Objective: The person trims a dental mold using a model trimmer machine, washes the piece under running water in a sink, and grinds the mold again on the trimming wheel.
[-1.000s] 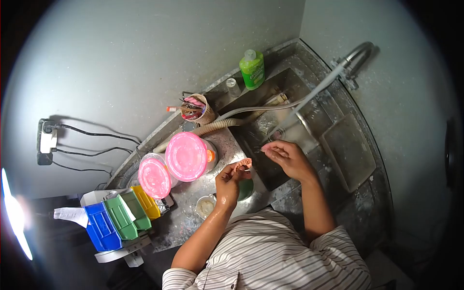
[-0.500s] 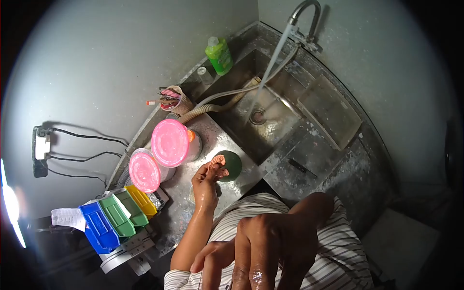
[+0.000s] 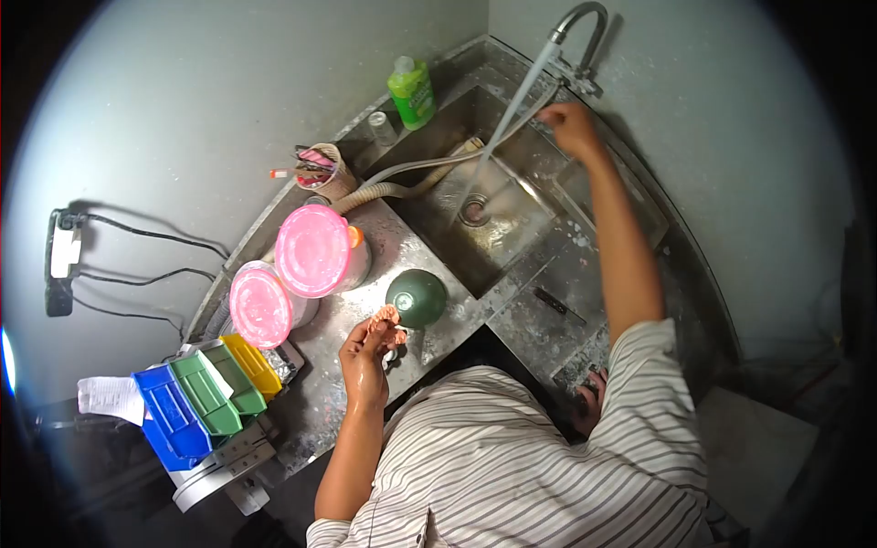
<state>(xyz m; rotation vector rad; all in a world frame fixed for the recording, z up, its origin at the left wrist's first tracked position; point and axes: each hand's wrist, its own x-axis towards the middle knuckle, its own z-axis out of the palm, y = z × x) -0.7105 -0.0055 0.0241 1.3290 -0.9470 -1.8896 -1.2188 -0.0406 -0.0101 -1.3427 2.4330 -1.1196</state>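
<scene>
My left hand (image 3: 364, 363) is closed, pinching a salmon-pink, curved dental mould (image 3: 385, 325) with a bumpy surface. The fingers partly hide the mould, which is held just in front of a dark green rubber bowl (image 3: 420, 300) on the metal counter. My right hand (image 3: 570, 130) is stretched out over the far right side of the sink (image 3: 429, 247), close to the tap (image 3: 585, 78). Its fingers look apart and slightly bent, with nothing visible in them. Water runs from the tap's curved spout into the basin, just left of this hand.
Two pink-lidded tubs (image 3: 313, 251) stand left of the bowl. Behind them are a cup of tools (image 3: 324, 173) and a green bottle (image 3: 412, 94). Hoses (image 3: 402, 187) cross the sink. Blue, green and yellow bins (image 3: 206, 397) sit left. A dark knife-like tool (image 3: 559, 304) lies right.
My right hand has moved from in front of my body to beside the tap. My left hand, still with the dental mould, has shifted slightly left and nearer me, showing more of the green bowl.
</scene>
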